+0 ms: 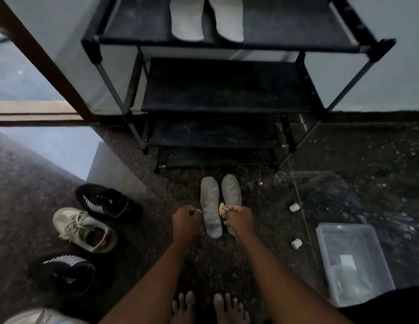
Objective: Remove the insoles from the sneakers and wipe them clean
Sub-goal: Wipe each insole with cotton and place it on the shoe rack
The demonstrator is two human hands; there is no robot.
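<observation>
View from my head, looking down at my two bare arms stretched over a dark speckled floor.

Far to the left of my left hand lie three sneakers. A black sneaker with white stripes [105, 202] is the farthest from me, a beige sneaker [84, 230] with its opening facing up sits just below it, and a second black striped sneaker [61, 271] is nearest me.

My left hand [185, 220] is curled into a fist, its thumb side right at the left edge of a pale insole. I cannot tell whether it pinches that edge or holds nothing.

Between my hands, the left insole [210, 206] lies flat on the floor, toe pointing away from me. The right insole [231, 190] lies just beside it, and its heel end is hidden under my right hand.

Beyond both hands stands a black shoe rack [222, 90]. Two more pale insoles [187, 17] rest side by side on its top shelf.

My right hand [238, 218] is curled tight, pinching a small crumpled wipe [223, 208] that pokes out toward the left insole.

To the right of that hand, two small white rolls [294, 207] sit on the floor, well apart. Farther right and nearer me is a clear plastic bin [353, 260] with pale, blurred contents.

My bare feet [182, 307] show at the bottom edge, below my hands.
</observation>
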